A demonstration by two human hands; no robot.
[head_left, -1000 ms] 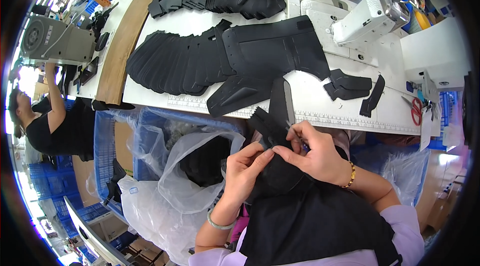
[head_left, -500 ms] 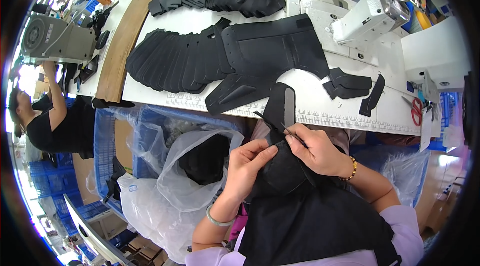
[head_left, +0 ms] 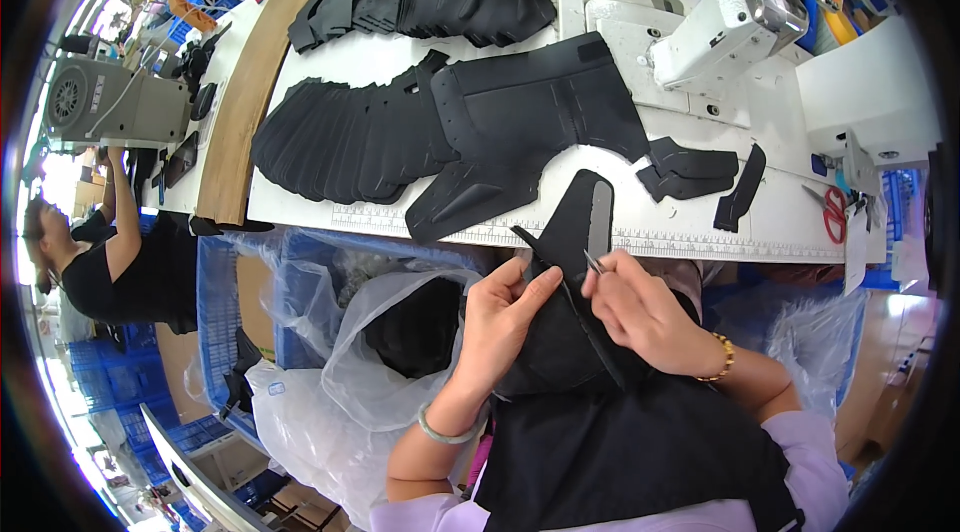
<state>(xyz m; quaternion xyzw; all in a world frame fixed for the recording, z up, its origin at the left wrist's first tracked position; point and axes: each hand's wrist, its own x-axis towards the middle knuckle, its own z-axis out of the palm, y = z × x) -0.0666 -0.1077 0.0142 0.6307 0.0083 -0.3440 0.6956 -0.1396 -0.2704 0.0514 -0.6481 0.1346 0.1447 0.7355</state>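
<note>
My left hand pinches a black sewn piece between thumb and fingers. That piece has a grey strip along its right edge. It rests over my lap and reaches up across the front edge of the table. In my right hand, just right of the piece's middle, is a small pointed metal tool; its tip stands near the lower end of the grey strip. Most of the tool is hidden by my curled fingers, so its exact kind does not show.
Fanned black pieces lie on the white table, and a white sewing machine stands at its right. Red-handled scissors lie near the right edge. Below left are blue crates with plastic bags. Another person works at far left.
My right hand has drawn back and right from the seam, with the tool's tip now showing. More of the black piece and its grey strip is visible.
</note>
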